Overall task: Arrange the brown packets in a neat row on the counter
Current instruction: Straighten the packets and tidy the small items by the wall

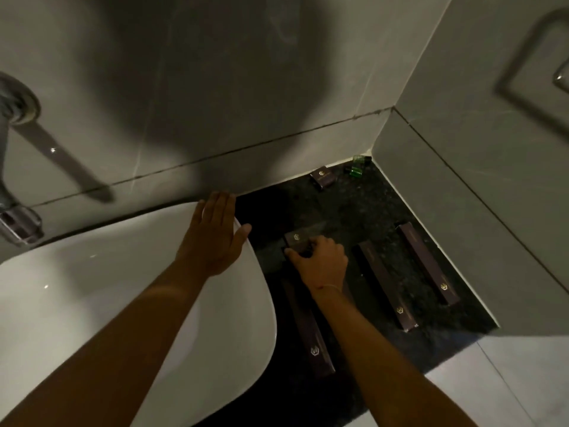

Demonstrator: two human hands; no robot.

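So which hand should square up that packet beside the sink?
Right. The right hand already has its fingers on the packet on the dark counter, while the left hand lies flat on the sink rim.

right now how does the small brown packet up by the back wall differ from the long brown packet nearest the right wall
The small packet is short and stubby; the long packet is a slim bar, much longer. The small one lies near the back wall by a green item, apart from the others; the long one lies along the right wall, beside another long packet. Both are dark brown with a gold emblem, lie flat on the dark counter, and neither hand touches them.
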